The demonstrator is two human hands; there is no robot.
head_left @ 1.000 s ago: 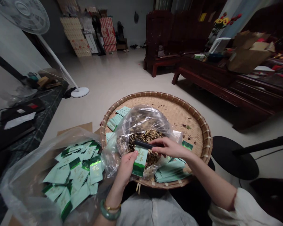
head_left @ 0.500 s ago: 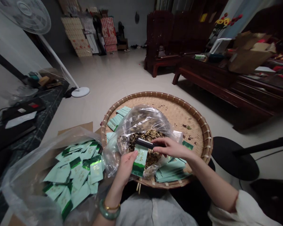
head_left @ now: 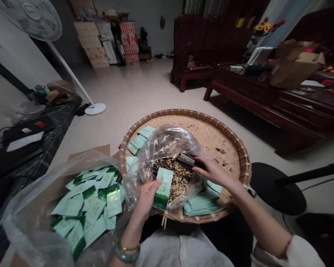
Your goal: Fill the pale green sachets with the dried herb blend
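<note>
Gripping one green sachet [head_left: 163, 187] in the left hand [head_left: 146, 200], one black tool [head_left: 187, 161] in the right hand [head_left: 211, 172].

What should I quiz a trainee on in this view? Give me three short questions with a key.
1. Which hand holds the green sachet, and which holds the black tool?
2. True or false: the dried leaves lie inside the clear plastic bag.
3. Is the big pile of sachets on the round woven tray or to the left of it?

Key: 1. Left hand holds the sachet; right hand holds the tool. 2. True. 3. To the left of it.
</note>
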